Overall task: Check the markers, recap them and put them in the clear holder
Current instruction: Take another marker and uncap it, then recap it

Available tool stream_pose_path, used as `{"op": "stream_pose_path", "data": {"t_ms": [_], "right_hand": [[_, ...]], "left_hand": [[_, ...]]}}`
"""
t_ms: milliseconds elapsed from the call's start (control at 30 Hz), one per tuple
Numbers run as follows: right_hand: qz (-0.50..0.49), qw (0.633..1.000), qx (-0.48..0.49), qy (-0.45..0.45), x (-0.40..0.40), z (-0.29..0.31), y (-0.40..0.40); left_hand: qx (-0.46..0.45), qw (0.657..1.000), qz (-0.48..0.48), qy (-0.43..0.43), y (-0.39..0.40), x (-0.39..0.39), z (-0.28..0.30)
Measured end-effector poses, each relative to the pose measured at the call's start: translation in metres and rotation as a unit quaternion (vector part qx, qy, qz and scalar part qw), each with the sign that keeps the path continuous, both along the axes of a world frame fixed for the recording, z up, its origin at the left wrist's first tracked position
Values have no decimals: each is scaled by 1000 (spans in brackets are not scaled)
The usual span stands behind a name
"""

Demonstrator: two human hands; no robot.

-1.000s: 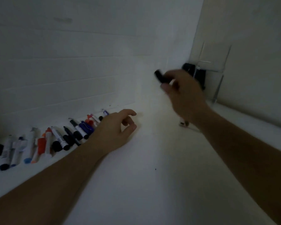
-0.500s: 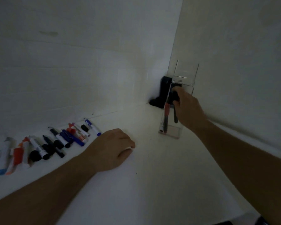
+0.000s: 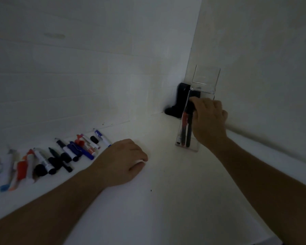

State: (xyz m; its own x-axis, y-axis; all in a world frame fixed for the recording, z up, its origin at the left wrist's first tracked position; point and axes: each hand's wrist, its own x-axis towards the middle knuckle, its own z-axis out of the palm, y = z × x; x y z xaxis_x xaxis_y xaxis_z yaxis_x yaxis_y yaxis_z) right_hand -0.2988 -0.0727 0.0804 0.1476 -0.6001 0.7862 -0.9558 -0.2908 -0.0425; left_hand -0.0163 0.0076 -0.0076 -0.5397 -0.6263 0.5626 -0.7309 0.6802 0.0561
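Observation:
A tall clear holder stands on the white surface near the far corner. Inside it stand a red marker and a black marker. My right hand is at the holder's right side, fingers curled around the top of the black marker. My left hand rests palm down on the surface, fingers curled, with a small white bit showing under the fingertips. A row of several markers in black, blue, red and white lies along the wall to the left of it.
A black object sits in the corner behind the holder. White walls close in the back and right. The white surface stretches toward me; its near right edge drops off.
My right hand carried a black marker from mid-air to the holder and lowered it inside. My left hand closed and settled flat on the surface. The view shifted right.

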Motion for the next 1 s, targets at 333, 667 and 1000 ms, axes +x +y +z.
{"op": "stream_pose_path", "data": {"t_ms": [333, 667, 1000], "right_hand": [[340, 917, 205, -33, 142, -69, 9], [296, 914, 228, 159, 192, -88, -10], [242, 927, 269, -97, 130, -85, 11]], "left_hand": [[-36, 921, 376, 93, -1, 62, 40], [2, 867, 494, 68, -4, 87, 34], [59, 867, 495, 10, -10, 73, 31]]}}
